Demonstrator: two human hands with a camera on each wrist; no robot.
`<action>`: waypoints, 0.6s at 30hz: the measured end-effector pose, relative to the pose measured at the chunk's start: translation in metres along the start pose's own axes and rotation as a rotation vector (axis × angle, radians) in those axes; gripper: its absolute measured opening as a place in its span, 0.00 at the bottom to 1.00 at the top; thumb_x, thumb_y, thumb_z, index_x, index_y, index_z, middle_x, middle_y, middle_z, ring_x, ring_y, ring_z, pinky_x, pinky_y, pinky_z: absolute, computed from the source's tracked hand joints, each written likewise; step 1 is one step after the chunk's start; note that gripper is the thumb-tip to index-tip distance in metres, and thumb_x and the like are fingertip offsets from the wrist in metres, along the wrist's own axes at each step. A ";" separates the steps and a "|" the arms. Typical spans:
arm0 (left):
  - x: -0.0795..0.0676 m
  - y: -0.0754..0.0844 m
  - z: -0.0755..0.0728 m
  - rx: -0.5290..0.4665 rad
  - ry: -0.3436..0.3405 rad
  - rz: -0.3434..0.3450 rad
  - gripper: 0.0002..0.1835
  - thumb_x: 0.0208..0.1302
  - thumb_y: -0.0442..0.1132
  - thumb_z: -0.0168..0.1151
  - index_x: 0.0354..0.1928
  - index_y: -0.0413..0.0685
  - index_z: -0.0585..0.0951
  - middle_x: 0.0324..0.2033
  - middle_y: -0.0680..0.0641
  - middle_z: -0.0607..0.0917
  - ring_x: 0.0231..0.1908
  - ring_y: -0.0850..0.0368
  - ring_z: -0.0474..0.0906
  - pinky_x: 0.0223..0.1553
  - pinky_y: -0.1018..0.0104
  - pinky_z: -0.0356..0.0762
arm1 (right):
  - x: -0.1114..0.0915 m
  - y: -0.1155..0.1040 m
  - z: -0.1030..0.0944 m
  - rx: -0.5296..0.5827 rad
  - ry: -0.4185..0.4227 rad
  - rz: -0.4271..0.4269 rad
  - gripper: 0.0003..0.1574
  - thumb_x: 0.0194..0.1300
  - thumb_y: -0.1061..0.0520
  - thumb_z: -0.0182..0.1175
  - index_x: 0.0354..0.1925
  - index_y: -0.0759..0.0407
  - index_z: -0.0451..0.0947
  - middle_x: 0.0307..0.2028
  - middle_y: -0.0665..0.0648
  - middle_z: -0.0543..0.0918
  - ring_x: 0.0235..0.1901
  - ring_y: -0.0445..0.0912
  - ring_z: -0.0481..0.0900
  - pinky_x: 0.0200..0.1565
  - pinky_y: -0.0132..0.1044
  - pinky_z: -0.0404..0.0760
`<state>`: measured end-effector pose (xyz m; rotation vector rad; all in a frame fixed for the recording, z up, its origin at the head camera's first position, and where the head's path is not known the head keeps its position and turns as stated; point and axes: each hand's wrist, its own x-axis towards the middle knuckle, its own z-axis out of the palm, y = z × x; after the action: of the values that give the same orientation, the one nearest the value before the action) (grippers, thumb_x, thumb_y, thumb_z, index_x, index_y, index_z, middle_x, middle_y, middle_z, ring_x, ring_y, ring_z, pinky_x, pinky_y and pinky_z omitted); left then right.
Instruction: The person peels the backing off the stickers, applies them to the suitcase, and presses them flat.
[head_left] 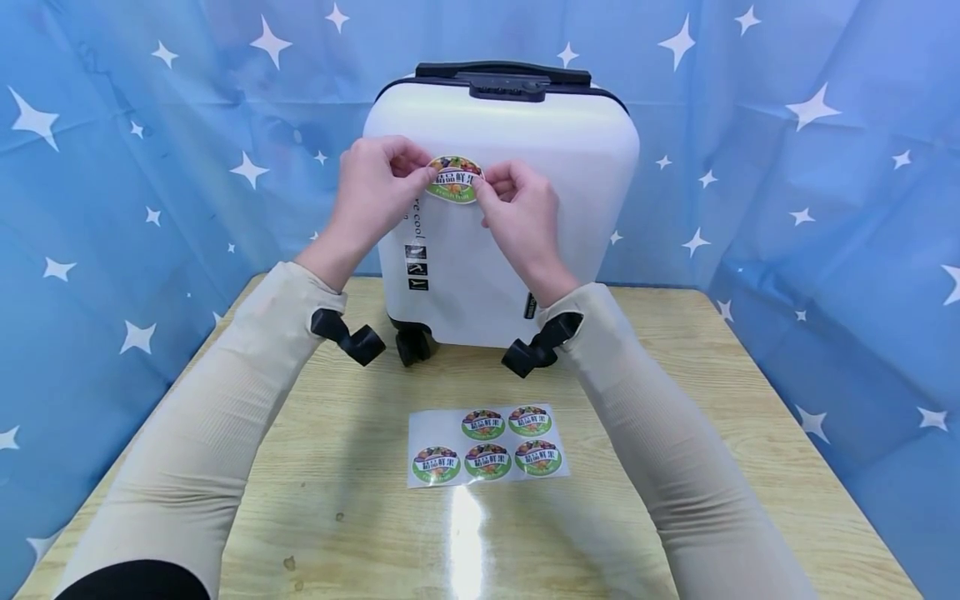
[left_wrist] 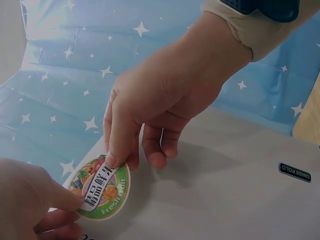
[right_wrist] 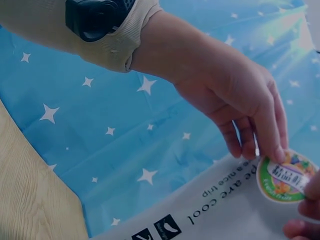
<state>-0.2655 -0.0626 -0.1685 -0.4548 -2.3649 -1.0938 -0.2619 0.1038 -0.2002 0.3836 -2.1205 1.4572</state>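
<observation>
An oval fruit sticker [head_left: 455, 190] with a green lower half is held between both hands in front of the white suitcase [head_left: 510, 250]. My left hand [head_left: 378, 187] pinches its left end between thumb and fingers. At the opposite end, the right hand [head_left: 522, 212] pinches the edge the same way. In the left wrist view the sticker [left_wrist: 106, 192] lies close over the suitcase's face; whether it touches cannot be told. The right wrist view shows the sticker [right_wrist: 282, 186] beside the printed lettering.
On the wooden table [head_left: 337, 517] lies a sheet of stickers [head_left: 435, 423] with several ovals and a bare upper-left spot. The suitcase stands upright, with a black handle [head_left: 502, 71] on top and a wheel [head_left: 412, 344] below. Blue star-patterned curtains [head_left: 150, 233] surround the table.
</observation>
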 end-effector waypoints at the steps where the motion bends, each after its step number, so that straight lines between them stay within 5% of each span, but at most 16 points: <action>1: 0.001 0.000 0.000 0.004 -0.002 -0.007 0.10 0.61 0.41 0.61 0.40 0.43 0.84 0.33 0.47 0.84 0.33 0.61 0.77 0.36 0.72 0.74 | 0.001 0.000 0.000 -0.003 0.002 0.003 0.09 0.64 0.57 0.59 0.38 0.63 0.77 0.30 0.54 0.80 0.24 0.46 0.77 0.29 0.32 0.78; 18: 0.009 0.001 0.007 0.033 0.043 -0.064 0.10 0.61 0.41 0.62 0.37 0.42 0.83 0.31 0.48 0.83 0.30 0.62 0.76 0.33 0.74 0.73 | 0.007 -0.002 0.006 -0.099 0.032 0.024 0.10 0.64 0.56 0.59 0.37 0.63 0.78 0.29 0.54 0.79 0.26 0.43 0.76 0.31 0.29 0.76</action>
<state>-0.2739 -0.0557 -0.1667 -0.3427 -2.3708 -1.0804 -0.2681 0.0983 -0.1960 0.2972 -2.1688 1.3558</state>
